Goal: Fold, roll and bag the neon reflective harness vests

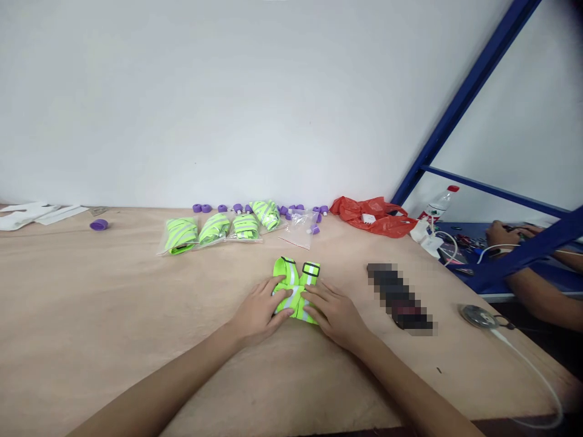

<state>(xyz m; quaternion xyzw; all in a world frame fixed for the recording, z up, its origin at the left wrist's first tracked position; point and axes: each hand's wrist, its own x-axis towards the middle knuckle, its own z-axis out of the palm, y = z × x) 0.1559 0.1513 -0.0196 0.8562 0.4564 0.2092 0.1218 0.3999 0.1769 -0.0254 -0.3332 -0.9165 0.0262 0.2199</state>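
Observation:
A folded neon yellow-green reflective strap with silvery stripes lies on the wooden table before me. Two looped ends point away from me, and a black slide buckle shows on the right one. On the strap's left side rests my left hand, fingers spread and stretched over the fabric. My right hand presses the right side in the same way, its fingers apart and reaching toward the middle. Part of the strap is hidden under the fingers.
Several bagged reflective straps lie near the wall, beside a clear zip bag and purple caps. A red plastic bag, a blurred dark object and a round corded device are rightward. Beyond the blue frame, another person's hands work.

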